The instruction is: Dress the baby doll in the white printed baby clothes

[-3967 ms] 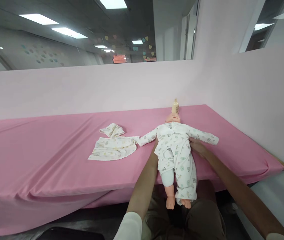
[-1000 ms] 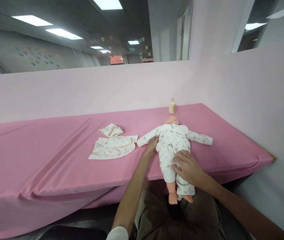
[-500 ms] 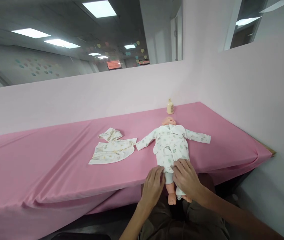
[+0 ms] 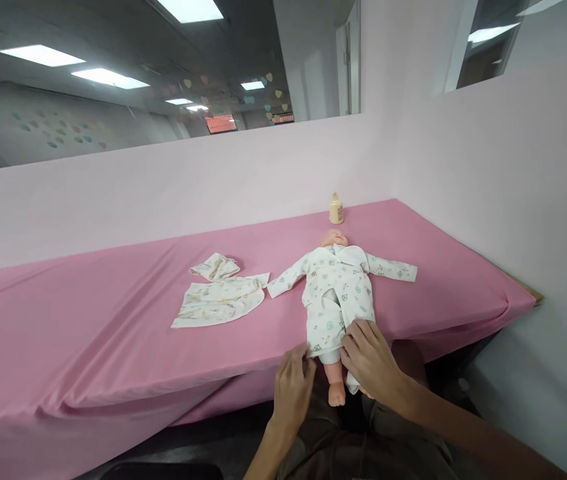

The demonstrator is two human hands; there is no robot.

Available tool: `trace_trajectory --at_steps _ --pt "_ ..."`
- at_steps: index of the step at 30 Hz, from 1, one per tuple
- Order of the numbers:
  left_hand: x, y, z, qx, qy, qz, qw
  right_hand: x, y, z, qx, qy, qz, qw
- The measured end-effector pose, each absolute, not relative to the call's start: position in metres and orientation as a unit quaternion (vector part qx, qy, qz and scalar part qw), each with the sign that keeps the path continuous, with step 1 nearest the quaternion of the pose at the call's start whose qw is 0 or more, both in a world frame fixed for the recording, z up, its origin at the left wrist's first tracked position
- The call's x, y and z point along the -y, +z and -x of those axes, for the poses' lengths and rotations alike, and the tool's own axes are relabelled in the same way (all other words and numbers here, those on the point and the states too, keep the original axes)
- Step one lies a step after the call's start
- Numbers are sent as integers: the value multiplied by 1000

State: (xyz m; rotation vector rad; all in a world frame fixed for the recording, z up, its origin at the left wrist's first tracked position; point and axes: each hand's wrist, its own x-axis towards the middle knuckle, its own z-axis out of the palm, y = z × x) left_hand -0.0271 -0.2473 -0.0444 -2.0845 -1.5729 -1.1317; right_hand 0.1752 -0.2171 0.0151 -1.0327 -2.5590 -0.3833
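Nearest are the person's dark-clad legs (image 4: 333,447), under the near edge of the pink-covered desk (image 4: 113,313). Just beyond, the left hand (image 4: 293,387) has its fingers nearly closed, pinching the outer corner of the hem of the printed trousers (image 4: 324,327). The right hand (image 4: 367,353) is curled, fingertips closed on the same leg's hem at its inner side, the palm covering much of the other leg. Between the hands the hem is drawn wide, and a bare foot (image 4: 336,393) points toward the person.

The trousers are on a doll (image 4: 334,267) lying on its back, its long axis running almost straight away from the person, feet past the near edge, head (image 4: 334,238) toward the wall. Its sleeves spread to both sides, each slanting slightly nearward. Left of it, near the cuff, lie a flat printed garment (image 4: 220,303) and, just behind that, a crumpled printed cloth (image 4: 216,267). Beyond the head, a cream pump bottle (image 4: 336,209) stands upright before the pale wall (image 4: 213,180).
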Motion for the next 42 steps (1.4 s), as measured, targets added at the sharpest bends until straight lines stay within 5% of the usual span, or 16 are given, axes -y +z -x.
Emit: trace_trajectory --at_steps 7,11,17,24,32,42 --pt "278 -54 24 481 -407 769 105 219 12 -175 911 -111 349 188" --pt "283 -54 28 489 -425 760 57 232 15 -183 937 2 261 230" --pt "295 -45 35 501 -254 820 -108 252 17 -190 956 55 183 222" --pt "288 0 53 551 -241 744 -291 218 14 -210 857 147 324 372" --pt "218 40 20 567 -364 731 -108 179 19 -227 732 255 456 438" --pt "197 39 -20 461 -295 835 62 235 7 -239 847 156 397 317"
